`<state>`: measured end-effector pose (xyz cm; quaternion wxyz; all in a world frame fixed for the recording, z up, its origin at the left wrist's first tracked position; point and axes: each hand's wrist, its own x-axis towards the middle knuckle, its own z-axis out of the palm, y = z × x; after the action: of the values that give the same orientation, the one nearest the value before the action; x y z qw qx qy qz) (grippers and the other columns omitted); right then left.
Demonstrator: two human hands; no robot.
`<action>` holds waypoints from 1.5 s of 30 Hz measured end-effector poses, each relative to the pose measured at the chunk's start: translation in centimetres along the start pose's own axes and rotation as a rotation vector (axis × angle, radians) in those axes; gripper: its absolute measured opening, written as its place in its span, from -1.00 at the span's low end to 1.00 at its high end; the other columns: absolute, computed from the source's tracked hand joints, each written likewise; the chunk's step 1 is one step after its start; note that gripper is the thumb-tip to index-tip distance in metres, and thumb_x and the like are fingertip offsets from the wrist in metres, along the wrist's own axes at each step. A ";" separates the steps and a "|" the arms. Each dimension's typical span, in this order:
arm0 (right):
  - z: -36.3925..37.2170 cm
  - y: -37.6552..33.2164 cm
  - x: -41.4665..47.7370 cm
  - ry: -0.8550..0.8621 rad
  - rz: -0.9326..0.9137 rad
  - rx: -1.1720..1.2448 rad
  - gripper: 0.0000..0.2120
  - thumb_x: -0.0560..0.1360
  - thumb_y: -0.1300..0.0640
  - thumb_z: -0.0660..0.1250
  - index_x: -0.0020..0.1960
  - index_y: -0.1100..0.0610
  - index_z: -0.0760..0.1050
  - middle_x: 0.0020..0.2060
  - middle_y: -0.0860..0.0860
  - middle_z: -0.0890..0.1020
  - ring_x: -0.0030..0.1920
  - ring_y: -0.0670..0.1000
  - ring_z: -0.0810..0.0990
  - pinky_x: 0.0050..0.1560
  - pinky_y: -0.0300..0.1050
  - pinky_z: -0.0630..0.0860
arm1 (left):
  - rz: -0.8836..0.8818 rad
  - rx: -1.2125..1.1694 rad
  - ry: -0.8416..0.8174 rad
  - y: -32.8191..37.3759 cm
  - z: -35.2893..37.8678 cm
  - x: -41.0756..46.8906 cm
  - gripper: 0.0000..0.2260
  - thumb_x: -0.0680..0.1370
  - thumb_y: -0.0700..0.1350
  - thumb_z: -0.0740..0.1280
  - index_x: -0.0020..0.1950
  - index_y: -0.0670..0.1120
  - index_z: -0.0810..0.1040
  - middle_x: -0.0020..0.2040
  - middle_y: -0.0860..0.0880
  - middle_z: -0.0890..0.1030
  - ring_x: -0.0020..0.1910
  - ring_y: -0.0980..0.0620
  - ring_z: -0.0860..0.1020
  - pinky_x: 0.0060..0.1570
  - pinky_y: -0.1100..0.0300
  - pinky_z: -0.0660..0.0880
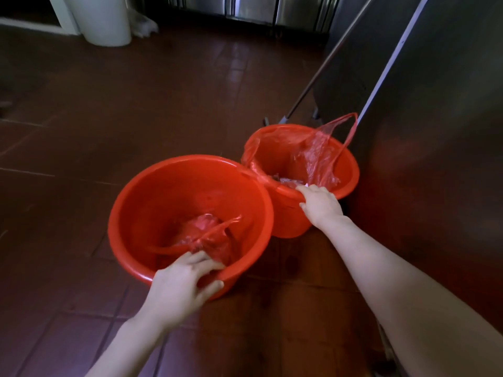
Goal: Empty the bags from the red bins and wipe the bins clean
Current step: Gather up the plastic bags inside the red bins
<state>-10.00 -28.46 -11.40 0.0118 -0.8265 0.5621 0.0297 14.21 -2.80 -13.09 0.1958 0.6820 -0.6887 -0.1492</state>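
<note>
The left bin (pixel 168 191), a bag (pixel 206 235) inside, touches the right bin (pixel 288 219) on the floor (pixel 136 104). The left hand (pixel 182 287) grips its near rim, perhaps the bag too; the right hand (pixel 321 205) grips the right bin's rim.

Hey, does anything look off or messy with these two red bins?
Yes. The liner in the right bin is askew: it hugs only the left side of the rim, sags inward elsewhere, and one handle loop sticks up. In the left bin, the bag lies crumpled at the bottom instead of lining it.
</note>
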 end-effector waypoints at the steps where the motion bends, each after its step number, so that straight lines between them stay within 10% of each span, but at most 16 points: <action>1: 0.2 0.1 0.3 0.025 -0.004 -0.015 -0.57 0.60 0.12 0.21 0.45 -0.03 0.27 0.32 0.09 0.45 0.27 0.17 0.42 0.28 0.05 0.34 | -0.020 0.012 0.005 -0.6 0.0 0.8 -0.75 0.49 0.21 0.36 0.15 0.27 0.55 0.05 0.34 0.49 0.10 0.30 0.44 -0.17 0.29 0.45; 15: 0.1 1.3 -8.4 -0.064 -0.227 0.196 -0.57 0.54 0.13 0.33 0.40 -0.02 0.40 0.25 0.05 0.50 0.25 0.07 0.39 0.27 -0.06 0.33 | -0.341 -0.086 0.175 -0.9 1.0 10.5 -0.72 0.48 0.13 0.41 0.17 0.16 0.60 0.07 0.09 0.56 0.14 -0.02 0.50 -0.01 0.05 0.48; 20: 0.7 1.0 -15.4 -0.099 -0.308 0.337 -0.57 0.50 -0.02 0.39 0.35 -0.09 0.44 0.08 -0.13 0.50 0.19 -0.08 0.42 0.25 -0.13 0.40 | -0.332 -0.211 0.470 4.0 2.6 8.5 -0.69 0.51 -0.08 0.41 0.24 -0.08 0.60 0.11 -0.15 0.53 0.12 -0.20 0.44 0.20 -0.02 0.38; 27: 1.8 2.9 -20.4 -0.053 -0.298 0.438 -0.63 0.51 -0.06 0.38 0.30 -0.10 0.50 0.05 -0.23 0.51 0.13 -0.18 0.44 0.23 -0.26 0.38 | -0.581 -0.748 0.425 8.5 4.3 5.0 -0.65 0.57 0.14 0.27 0.26 -0.04 0.50 0.03 -0.11 0.63 0.05 -0.12 0.59 0.17 -0.06 0.50; 40: 2.4 -1.0 -26.5 -0.269 -0.539 0.562 -0.65 0.53 -0.07 0.32 0.30 -0.05 0.52 0.13 -0.10 0.57 0.18 -0.11 0.49 0.32 -0.26 0.32 | -0.234 -0.704 0.518 17.2 -0.3 4.8 -0.91 0.57 -0.02 0.34 -0.02 0.02 0.61 -0.11 0.09 0.64 -0.11 0.23 0.58 -0.15 0.41 0.44; 45: -0.3 4.0 -23.3 0.359 0.065 0.543 -0.81 0.49 0.07 0.41 0.09 0.09 0.61 -0.10 0.04 0.58 -0.03 0.09 0.56 0.10 0.03 0.49 | -0.308 -0.633 0.544 16.0 0.4 3.9 -0.88 0.56 0.01 0.34 0.03 0.02 0.60 -0.04 0.01 0.56 -0.08 0.19 0.51 -0.03 0.38 0.39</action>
<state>-22.21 -8.34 -9.58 0.1312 -0.7668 0.5687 -0.2672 -0.03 -6.30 -5.59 0.5447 0.6975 -0.4227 -0.1952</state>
